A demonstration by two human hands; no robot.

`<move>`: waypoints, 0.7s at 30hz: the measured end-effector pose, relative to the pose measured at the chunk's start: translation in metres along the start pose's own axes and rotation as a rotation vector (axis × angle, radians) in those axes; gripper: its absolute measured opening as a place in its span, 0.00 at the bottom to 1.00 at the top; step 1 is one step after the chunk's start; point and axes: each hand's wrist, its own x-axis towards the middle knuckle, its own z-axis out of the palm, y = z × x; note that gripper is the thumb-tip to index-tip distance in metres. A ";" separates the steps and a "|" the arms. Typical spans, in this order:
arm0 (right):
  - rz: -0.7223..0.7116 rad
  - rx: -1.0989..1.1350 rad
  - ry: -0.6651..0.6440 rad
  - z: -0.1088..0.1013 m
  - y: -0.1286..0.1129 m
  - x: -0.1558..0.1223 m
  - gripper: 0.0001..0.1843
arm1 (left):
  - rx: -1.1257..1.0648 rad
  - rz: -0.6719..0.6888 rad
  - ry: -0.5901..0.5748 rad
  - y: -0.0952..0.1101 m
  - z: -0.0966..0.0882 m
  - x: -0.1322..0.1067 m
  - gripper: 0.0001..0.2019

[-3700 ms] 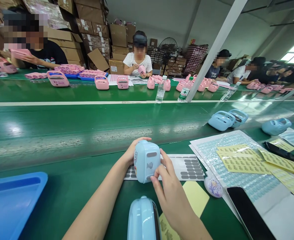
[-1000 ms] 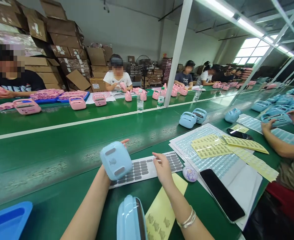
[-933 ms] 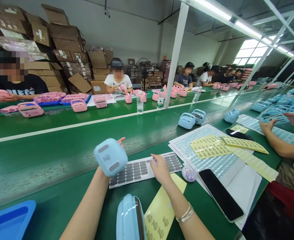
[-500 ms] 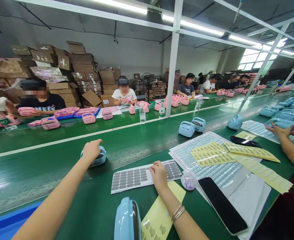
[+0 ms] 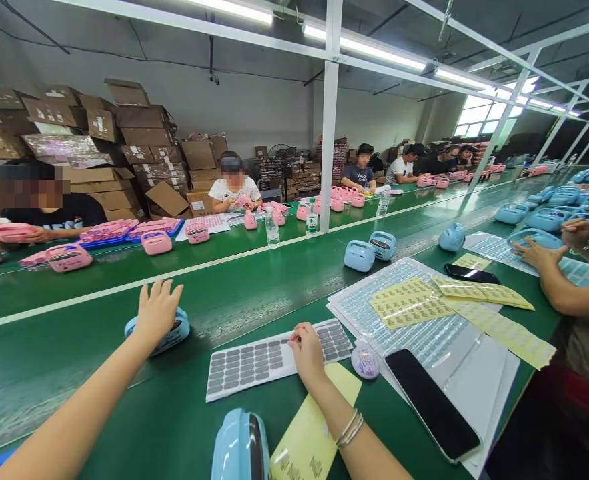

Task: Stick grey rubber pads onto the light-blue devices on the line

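My left hand [image 5: 158, 313] is open, its fingers spread just above a light blue radio-shaped case [image 5: 178, 332] on the green belt. The hand hides much of that case. With thumb and fingers pinched together, my right hand [image 5: 306, 352] is over a white sheet of grey oval stickers [image 5: 251, 365]; whatever it pinches is too small to make out. Below that wrist lies a yellow sticker sheet [image 5: 301, 443]. A second blue case [image 5: 239, 447] stands on end near me, beside the yellow sheet.
Right of my hand are a round purple trinket [image 5: 365, 361], a black phone [image 5: 431, 403] and layered label sheets [image 5: 419, 333]. Two blue cases [image 5: 359, 256] sit on the belt [image 5: 254, 287]. A co-worker's hands [image 5: 541, 257] hold a blue case at right. A white post [image 5: 330, 133] rises across the belt.
My left hand has spread its fingers, and it and the blue case appear further left. My right hand stays pinched over the sticker sheet. The whole view has shifted slightly.
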 end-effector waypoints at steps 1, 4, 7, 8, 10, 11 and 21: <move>0.004 0.042 0.009 -0.002 0.001 0.001 0.10 | -0.034 0.034 -0.020 -0.004 0.004 0.000 0.30; 0.042 0.158 0.045 -0.008 0.007 0.004 0.11 | -0.160 0.227 -0.056 -0.018 0.011 0.000 0.35; 0.078 0.239 0.059 -0.010 0.013 0.008 0.11 | -0.250 0.343 -0.022 -0.033 0.012 -0.002 0.31; 0.081 0.253 0.059 -0.011 0.014 0.009 0.11 | -0.267 0.347 -0.009 -0.037 0.012 -0.002 0.29; 0.071 0.255 0.065 -0.011 0.012 0.008 0.09 | -0.294 0.376 0.006 -0.042 0.010 -0.004 0.27; 0.058 0.244 0.073 -0.012 0.009 0.006 0.08 | -0.305 0.403 0.010 -0.044 0.009 -0.004 0.27; -0.073 0.027 -0.106 0.005 -0.025 -0.024 0.40 | -0.875 0.814 -0.208 0.046 -0.105 -0.071 0.38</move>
